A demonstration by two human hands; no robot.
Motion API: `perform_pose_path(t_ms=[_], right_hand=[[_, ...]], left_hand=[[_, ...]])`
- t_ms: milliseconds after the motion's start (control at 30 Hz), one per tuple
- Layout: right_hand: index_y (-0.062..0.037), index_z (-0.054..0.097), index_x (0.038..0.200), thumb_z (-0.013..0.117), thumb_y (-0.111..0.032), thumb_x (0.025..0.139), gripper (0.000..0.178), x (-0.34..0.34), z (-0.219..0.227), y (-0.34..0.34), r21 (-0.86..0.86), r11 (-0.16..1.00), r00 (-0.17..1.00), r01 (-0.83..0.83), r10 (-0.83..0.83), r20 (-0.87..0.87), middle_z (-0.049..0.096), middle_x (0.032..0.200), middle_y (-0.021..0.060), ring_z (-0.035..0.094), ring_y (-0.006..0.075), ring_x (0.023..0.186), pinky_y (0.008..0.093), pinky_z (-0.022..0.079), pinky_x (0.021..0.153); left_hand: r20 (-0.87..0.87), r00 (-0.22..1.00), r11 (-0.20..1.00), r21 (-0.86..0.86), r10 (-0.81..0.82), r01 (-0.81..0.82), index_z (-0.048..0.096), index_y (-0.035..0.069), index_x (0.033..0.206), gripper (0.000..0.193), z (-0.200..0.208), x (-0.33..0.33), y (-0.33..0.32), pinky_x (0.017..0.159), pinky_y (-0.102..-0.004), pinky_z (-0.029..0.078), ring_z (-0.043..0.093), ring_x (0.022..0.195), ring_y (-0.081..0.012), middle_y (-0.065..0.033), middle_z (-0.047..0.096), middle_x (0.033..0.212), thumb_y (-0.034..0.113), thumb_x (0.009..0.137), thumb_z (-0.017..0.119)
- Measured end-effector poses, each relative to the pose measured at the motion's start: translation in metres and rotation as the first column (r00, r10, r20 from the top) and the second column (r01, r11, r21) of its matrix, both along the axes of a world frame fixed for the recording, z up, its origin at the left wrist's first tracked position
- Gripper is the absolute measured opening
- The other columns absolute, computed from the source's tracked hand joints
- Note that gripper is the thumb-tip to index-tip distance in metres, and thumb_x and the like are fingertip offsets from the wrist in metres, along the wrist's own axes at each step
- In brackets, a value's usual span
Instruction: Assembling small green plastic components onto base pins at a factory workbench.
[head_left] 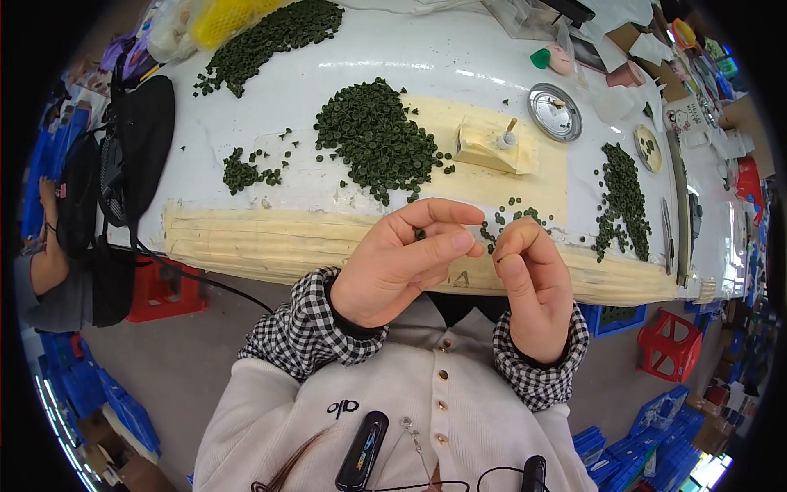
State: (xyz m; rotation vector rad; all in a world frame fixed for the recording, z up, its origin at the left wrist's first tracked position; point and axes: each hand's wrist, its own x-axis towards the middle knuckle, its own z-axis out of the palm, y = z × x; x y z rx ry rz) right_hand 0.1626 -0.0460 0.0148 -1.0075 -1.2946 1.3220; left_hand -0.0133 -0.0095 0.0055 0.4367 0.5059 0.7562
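Observation:
Both hands are raised over the table's near edge, fingertips close together. My left hand (402, 258) is closed, with a small round dark green piece (420, 234) in the curl of its fingers. What lies at its thumb tip is too small to tell. My right hand (537, 287) is pinched, and a tiny dark speck shows at its fingertips, too small to name. Just beyond the hands lie loose green pieces (529, 213). Farther off is a large heap of dark green cup-shaped pieces (377, 139), left of a tape-covered block (496, 148) with an upright peg (511, 125).
More green pieces form a far-left pile (270, 41), a small left cluster (242, 172) and a right pile (623, 197). A round metal lid (555, 112), a shallow dish (648, 148) and tweezers (666, 234) lie right. A black bag (152, 148) stands left; another person's arm (51, 221) shows beyond.

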Motion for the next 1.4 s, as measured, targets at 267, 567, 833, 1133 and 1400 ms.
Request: perform_pose_path(t_ms=[267,567,833,1133,1400], right_hand=[[-0.0016,0.046,0.093,0.048,-0.009,0.091,0.008,0.001,0.000,0.000,0.009,1.000,1.000,0.001,-0.001,0.004,0.039,0.086,0.0003,0.035,0.0060,0.073,0.0182,0.032,0.068],[-0.0010,0.048,0.091,0.050,-0.008,0.090,0.007,-0.004,-0.003,0.001,0.049,0.998,0.999,0.043,-0.044,0.021,0.043,0.087,0.0021,0.039,0.0076,0.074,0.0194,0.034,0.069],[-0.0004,0.050,0.088,0.053,-0.007,0.087,0.007,-0.007,-0.003,0.004,0.190,0.975,0.971,0.119,-0.154,0.181,0.047,0.082,0.0040,0.041,0.0108,0.070,0.0215,0.036,0.066],[-0.0004,0.050,0.086,0.055,-0.006,0.086,0.007,-0.010,-0.004,0.005,0.196,0.970,0.965,0.141,-0.179,0.191,0.046,0.080,0.0045,0.041,0.0121,0.069,0.0221,0.036,0.065],[-0.0002,0.049,0.085,0.055,-0.006,0.085,0.008,-0.011,-0.003,0.005,0.165,0.976,0.969,0.139,-0.168,0.181,0.044,0.078,0.0039,0.041,0.0119,0.068,0.0220,0.036,0.064]], left_hand=[[-0.023,1.000,0.999,0.035,0.008,-0.007,0.056,0.002,0.105,0.017,-0.004,0.001,-0.001,0.042,-0.0151,0.027,0.030,0.046,-0.0003,-0.0092,0.063,0.092,0.006,0.089,0.052],[-0.060,0.998,0.999,0.049,0.008,-0.005,0.056,-0.001,0.112,0.025,-0.001,0.002,-0.001,0.043,-0.0155,0.027,0.030,0.048,-0.0001,-0.0083,0.064,0.093,0.004,0.088,0.053],[-0.090,0.996,0.999,0.037,0.014,-0.010,0.058,-0.002,0.108,0.022,0.001,0.003,-0.002,0.043,-0.0161,0.026,0.032,0.049,-0.0004,-0.0064,0.063,0.088,0.004,0.088,0.054],[-0.060,0.997,0.995,0.090,0.045,-0.039,0.060,-0.001,0.108,0.022,-0.002,0.005,-0.004,0.045,-0.0154,0.028,0.036,0.054,0.0005,0.0004,0.061,0.080,0.005,0.087,0.056],[-0.114,0.991,0.992,0.115,0.068,-0.055,0.063,0.000,0.100,0.018,-0.001,0.005,-0.005,0.059,-0.0168,0.038,0.046,0.067,-0.0024,0.0004,0.060,0.080,0.002,0.082,0.062]])
